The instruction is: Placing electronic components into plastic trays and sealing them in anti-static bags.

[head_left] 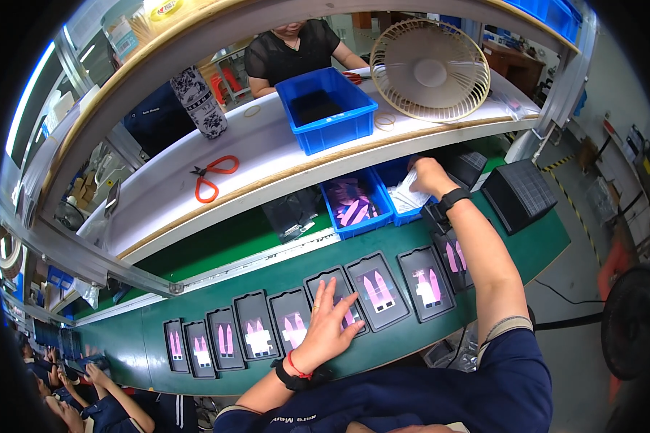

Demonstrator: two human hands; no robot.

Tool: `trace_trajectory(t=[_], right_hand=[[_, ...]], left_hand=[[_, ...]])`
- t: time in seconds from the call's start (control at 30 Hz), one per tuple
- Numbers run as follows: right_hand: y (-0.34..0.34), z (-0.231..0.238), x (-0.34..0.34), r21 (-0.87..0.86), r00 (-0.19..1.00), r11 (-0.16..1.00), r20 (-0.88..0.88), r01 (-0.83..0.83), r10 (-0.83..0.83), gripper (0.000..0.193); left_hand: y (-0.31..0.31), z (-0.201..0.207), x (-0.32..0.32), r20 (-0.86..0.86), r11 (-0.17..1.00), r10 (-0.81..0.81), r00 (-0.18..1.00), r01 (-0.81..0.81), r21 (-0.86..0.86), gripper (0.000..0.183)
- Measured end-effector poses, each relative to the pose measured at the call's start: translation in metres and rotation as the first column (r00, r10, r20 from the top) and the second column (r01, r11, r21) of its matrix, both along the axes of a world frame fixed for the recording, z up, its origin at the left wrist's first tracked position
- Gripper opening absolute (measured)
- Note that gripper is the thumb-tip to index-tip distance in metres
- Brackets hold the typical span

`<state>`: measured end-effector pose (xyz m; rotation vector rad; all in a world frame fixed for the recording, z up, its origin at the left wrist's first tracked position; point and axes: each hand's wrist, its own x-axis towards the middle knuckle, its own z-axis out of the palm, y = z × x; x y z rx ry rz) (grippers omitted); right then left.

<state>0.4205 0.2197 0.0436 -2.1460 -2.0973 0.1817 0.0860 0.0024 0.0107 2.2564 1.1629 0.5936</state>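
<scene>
My left hand lies with fingers spread over a black tray in the row, partly covering the pink pieces in it. My right hand reaches into a blue bin, its fingers curled onto the white slips there; the fingertips are partly hidden. Beside it, another blue bin holds pink and purple strips. To the right of my left hand, a black tray holds two pink pointed pieces. Some trays, such as one farther right, also have white pieces.
Black trays line the green table. Stacked black trays stand at the right. On the shelf above are red-handled cutters, a blue bin and a fan. A person sits across; others work at lower left.
</scene>
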Motion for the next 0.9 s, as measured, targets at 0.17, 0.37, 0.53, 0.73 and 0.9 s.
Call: trace_trajectory(t=[0.17,0.37,0.53,0.73,0.9], right_hand=[[-0.024,0.002,0.020,0.183,0.537,0.955,-0.843,0.233,0.030,0.034],[-0.116,0.003,-0.095,0.116,0.091,0.978,-0.987,-0.173,0.133,0.027],[-0.144,-0.008,-0.156,0.117,0.040,0.929,-0.989,-0.352,0.139,0.030],[-0.151,0.000,-0.214,-0.028,0.081,0.927,-0.997,-0.374,0.003,0.031],[-0.153,-0.011,-0.269,0.082,0.267,0.847,-0.929,-0.526,0.256,0.017]], left_hand=[[0.007,0.004,-0.006,0.265,0.989,0.148,0.953,-0.142,-0.043,0.039],[0.029,-0.006,0.018,0.789,0.686,0.445,0.424,0.405,-0.605,0.046],[0.028,0.001,0.005,0.767,0.505,0.600,0.226,0.637,-0.582,0.039],[0.000,-0.003,-0.056,0.769,0.639,0.628,0.120,0.484,-0.597,0.037],[-0.024,-0.014,-0.104,0.756,0.705,0.654,-0.027,0.383,-0.597,0.035]])
